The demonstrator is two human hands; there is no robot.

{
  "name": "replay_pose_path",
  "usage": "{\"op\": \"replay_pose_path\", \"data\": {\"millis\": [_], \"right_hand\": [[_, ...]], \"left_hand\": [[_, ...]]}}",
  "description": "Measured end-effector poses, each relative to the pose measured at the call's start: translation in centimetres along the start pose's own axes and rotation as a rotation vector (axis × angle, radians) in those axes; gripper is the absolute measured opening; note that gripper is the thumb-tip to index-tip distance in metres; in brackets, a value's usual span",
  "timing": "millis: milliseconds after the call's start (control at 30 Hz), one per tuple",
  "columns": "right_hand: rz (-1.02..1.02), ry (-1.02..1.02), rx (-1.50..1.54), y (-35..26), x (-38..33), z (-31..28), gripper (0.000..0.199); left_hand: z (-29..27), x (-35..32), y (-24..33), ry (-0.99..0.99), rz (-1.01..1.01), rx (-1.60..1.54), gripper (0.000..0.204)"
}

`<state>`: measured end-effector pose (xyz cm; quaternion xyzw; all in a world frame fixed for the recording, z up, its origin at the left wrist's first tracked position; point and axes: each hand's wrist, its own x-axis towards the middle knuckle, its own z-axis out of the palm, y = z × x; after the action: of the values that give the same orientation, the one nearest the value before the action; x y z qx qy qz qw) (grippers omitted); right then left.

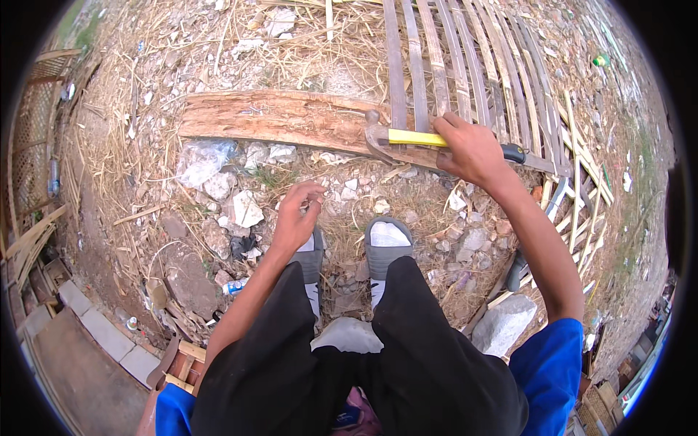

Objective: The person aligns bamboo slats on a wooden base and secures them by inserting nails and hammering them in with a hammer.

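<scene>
My right hand (472, 149) is wrapped round the yellow handle of a claw hammer (414, 138). The hammer's rusty head lies over the right part of a rough wooden plank (283, 116), with its black grip end sticking out beyond my wrist. Small nail-like bits (251, 110) lie on the plank. Slats of a bamboo panel (436, 65) meet the plank's right end near the hammer. My left hand (294, 218) hovers above the stones in front of my left foot, fingers loosely bent with a gap to the thumb. I see nothing in it.
Broken stones, straw and a clear plastic bag (206, 161) litter the ground before the plank. Loose bamboo strips (582, 218) and a large pale rock (504, 323) are on the right. A small blue-and-white can (235, 286) lies by my left forearm. My sandalled feet (389, 243) are close below.
</scene>
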<state>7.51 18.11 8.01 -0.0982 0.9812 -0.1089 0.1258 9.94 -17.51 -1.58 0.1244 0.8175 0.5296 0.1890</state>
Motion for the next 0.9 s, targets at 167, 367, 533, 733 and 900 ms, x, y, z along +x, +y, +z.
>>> {"op": "replay_pose_path", "data": {"millis": [167,367,533,733,900], "right_hand": [[-0.012,0.009,-0.014,-0.2,-1.2,-4.1,0.043],[-0.069,0.090,-0.055,0.1,-1.2,-7.1,0.049],[-0.091,0.161,-0.119,0.7,-2.0,-9.3,0.047],[-0.066,0.308,-0.231,0.5,-0.7,-14.7,0.040],[-0.082,0.597,-0.203,2.6,2.0,-21.6,0.033]], "left_hand": [[0.0,1.3,1.3,-0.026,0.019,0.016,0.019],[0.8,1.8,2.6,-0.041,0.047,0.018,0.019],[0.6,0.9,1.8,-0.020,0.035,-0.015,0.018],[-0.3,0.6,1.2,0.004,0.051,0.012,0.018],[-0.1,-0.2,1.4,-0.003,0.028,0.002,0.019]]}}
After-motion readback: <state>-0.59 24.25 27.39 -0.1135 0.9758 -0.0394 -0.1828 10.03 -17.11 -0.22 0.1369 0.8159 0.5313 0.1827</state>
